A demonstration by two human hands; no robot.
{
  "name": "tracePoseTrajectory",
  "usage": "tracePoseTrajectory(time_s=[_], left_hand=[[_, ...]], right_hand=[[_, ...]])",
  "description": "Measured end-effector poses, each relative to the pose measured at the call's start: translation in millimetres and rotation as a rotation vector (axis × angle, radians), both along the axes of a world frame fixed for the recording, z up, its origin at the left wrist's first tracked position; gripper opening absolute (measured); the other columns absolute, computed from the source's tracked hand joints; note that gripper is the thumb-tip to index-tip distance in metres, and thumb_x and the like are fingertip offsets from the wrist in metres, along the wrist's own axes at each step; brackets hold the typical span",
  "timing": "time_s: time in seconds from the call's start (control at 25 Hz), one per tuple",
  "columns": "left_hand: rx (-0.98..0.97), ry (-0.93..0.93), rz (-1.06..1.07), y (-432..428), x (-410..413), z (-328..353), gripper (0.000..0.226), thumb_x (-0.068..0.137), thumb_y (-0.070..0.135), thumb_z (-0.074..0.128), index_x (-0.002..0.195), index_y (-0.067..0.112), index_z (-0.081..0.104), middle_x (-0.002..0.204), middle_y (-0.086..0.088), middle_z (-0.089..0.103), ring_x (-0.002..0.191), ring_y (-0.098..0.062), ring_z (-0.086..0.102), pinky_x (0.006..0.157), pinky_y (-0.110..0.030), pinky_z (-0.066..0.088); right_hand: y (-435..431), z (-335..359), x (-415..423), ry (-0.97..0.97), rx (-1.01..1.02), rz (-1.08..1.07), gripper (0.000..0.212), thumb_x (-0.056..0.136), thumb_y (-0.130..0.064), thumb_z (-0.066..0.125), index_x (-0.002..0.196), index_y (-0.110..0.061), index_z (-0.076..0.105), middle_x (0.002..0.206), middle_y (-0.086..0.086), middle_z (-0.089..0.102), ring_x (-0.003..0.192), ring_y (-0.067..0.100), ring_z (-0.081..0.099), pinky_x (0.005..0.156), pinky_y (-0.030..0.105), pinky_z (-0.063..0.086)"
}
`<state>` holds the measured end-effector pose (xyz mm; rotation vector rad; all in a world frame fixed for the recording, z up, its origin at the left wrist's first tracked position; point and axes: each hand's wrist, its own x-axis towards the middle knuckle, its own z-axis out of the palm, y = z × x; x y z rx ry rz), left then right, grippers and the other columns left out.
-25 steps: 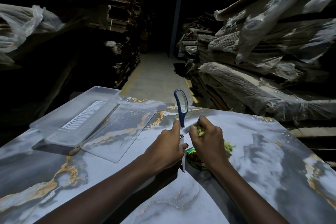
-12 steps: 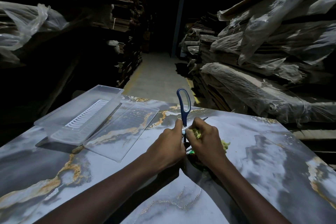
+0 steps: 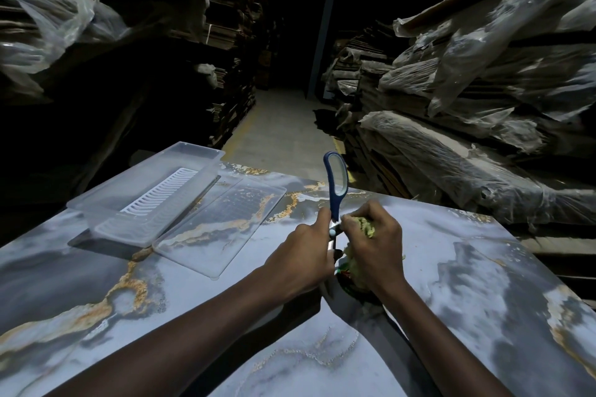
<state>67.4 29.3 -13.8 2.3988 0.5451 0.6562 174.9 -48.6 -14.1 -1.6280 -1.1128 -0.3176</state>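
Both grips were closed firmly on their work. The left hand (image 3: 303,255) had its fingers curled round the lower part of the scissors (image 3: 335,208). One blue loop handle stood free above the knuckles and the blades pointed down between the two hands. The hands hid the blades, so whether they stood apart or together could not be told.

The right hand (image 3: 379,250) bunched thumb and fingers round a wad of pale green shredded leaf (image 3: 366,225), touching the scissors near the pivot. It seemed to be held there so that the blades could snip it and the cuttings would drop straight down. A small dark dish (image 3: 342,271) sat on the counter (image 3: 483,267) under that hand, mostly covered by it, with more of the green stuff heaped above it.

A clear plastic box (image 3: 106,203) with a white slotted insert (image 3: 161,193) lay well apart at the left. Its flat lid (image 3: 222,226) lay just beside it, probably left off so the box could be filled later.
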Motion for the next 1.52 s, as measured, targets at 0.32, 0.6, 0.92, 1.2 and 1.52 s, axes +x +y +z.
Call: tracePoseTrajectory(time_s=[0.32,0.6,0.92,1.2,1.52], left_hand=[[-0.010,-0.009,0.009,2,2,-7,0.042,0.089,0.026,0.061,0.118,0.027,0.031,0.109,-0.015,0.064,0.084,-0.029,0.064,0.072,-0.039,0.056],[-0.019,0.001,-0.008,4,4,-7,0.041,0.089,0.025,0.061,0.116,0.028,0.030,0.113,-0.016,0.064,0.092,-0.030,0.064,0.077,-0.043,0.055],[-0.100,0.006,-0.044,8,3,-4,0.043,0.090,0.023,0.061,0.121,0.025,0.032,0.116,-0.015,0.063,0.090,-0.027,0.064,0.069,-0.032,0.049],[-0.108,0.014,-0.084,9,4,-4,0.045,0.091,0.023,0.061,0.124,0.024,0.031,0.126,-0.015,0.059,0.102,-0.028,0.062,0.071,-0.028,0.047],[-0.085,0.052,-0.078,14,6,-5,0.043,0.091,0.028,0.060,0.121,0.025,0.030,0.123,-0.015,0.059,0.087,-0.021,0.061,0.071,-0.033,0.048]], right_hand=[[-7,-1,16,-0.148,-0.047,-0.149,0.014,0.084,-0.027,0.055,0.076,-0.019,0.047,0.060,0.003,0.059,0.051,0.024,0.058,0.048,0.042,0.049],[0,5,18,-0.151,-0.103,-0.251,0.021,0.085,-0.018,0.060,0.075,-0.023,0.042,0.060,0.003,0.058,0.055,0.029,0.054,0.049,0.035,0.041],[-3,-4,26,-0.165,-0.069,-0.305,0.015,0.087,-0.019,0.060,0.078,-0.020,0.047,0.060,0.006,0.060,0.054,0.031,0.060,0.048,0.037,0.046],[-9,-5,19,-0.294,-0.094,-0.187,0.014,0.087,-0.024,0.059,0.081,-0.020,0.047,0.063,0.003,0.061,0.055,0.028,0.060,0.047,0.037,0.047],[-7,-1,25,-0.198,-0.028,-0.169,0.013,0.088,-0.025,0.057,0.080,-0.020,0.047,0.062,0.001,0.058,0.053,0.027,0.060,0.045,0.040,0.049]])
